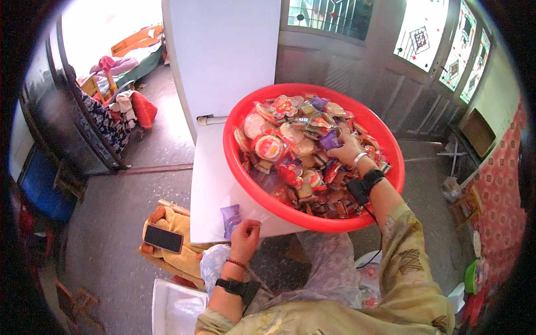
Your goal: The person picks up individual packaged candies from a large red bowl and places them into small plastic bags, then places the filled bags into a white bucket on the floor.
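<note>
A large red plastic basin [314, 226] stands on a white tabletop [209, 176], heaped with wrapped snacks. Inside it, my right hand [348, 150] grips a purple packet [330, 140] between thumb and fingers. Round wafer-like biscuits in clear wrap [270, 147] lie to the left of that hand, and a flower-shaped red-and-gold packet [284, 106] sits near the far rim. My left hand [245, 239] is at the table's near edge, fingers curled, with nothing visible in it. Just left of it, another purple packet [230, 218] lies on the table.
A dark-screened phone [163, 239] rests on a tan plush cushion [190, 222] left of the table. Below it is a white foam box [161, 310]. A white panel [222, 54] rises behind the table. A small wooden stool [469, 205] stands at the right.
</note>
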The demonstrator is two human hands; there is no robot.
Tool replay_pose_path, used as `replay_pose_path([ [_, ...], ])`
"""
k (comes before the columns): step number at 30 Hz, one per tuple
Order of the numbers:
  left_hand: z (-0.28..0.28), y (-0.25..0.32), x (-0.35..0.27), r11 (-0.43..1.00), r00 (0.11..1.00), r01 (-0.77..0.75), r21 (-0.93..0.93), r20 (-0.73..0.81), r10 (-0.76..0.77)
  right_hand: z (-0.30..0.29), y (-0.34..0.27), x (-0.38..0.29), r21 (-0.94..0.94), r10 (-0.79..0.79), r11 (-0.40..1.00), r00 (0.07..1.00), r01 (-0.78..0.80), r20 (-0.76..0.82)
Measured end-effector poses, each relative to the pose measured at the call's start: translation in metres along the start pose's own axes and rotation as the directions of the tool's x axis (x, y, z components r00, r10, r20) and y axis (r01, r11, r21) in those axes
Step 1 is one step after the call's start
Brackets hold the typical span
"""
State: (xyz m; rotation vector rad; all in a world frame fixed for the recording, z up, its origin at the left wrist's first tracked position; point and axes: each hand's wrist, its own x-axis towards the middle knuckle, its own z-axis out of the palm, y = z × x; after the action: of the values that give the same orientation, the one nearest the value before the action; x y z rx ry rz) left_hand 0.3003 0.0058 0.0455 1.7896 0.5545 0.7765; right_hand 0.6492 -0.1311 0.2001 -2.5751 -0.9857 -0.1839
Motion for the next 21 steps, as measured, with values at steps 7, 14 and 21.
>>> replay_pose_path([
  [7, 0.003, 0.009, 0.002, 0.997, 1.000, 0.007, -0.070, -0.014, -0.008, -0.059, -0.075, -0.069, 0.573, -0.059, 0.815, 0.996, 0.087, -0.067],
  [14, -0.004, -0.002, -0.005, 0.994, 0.998, 0.029, -0.106, -0.050, -0.035, -0.041, -0.148, -0.194, 0.726, -0.474, 0.651, 0.866, 0.222, 0.160],
  [21, -0.009, 0.008, -0.009, 0.982, 0.997, 0.071, -0.176, -0.023, -0.076, 0.080, -0.142, -0.220, 0.616, -0.182, 0.772, 0.874, -0.157, 0.450],
])
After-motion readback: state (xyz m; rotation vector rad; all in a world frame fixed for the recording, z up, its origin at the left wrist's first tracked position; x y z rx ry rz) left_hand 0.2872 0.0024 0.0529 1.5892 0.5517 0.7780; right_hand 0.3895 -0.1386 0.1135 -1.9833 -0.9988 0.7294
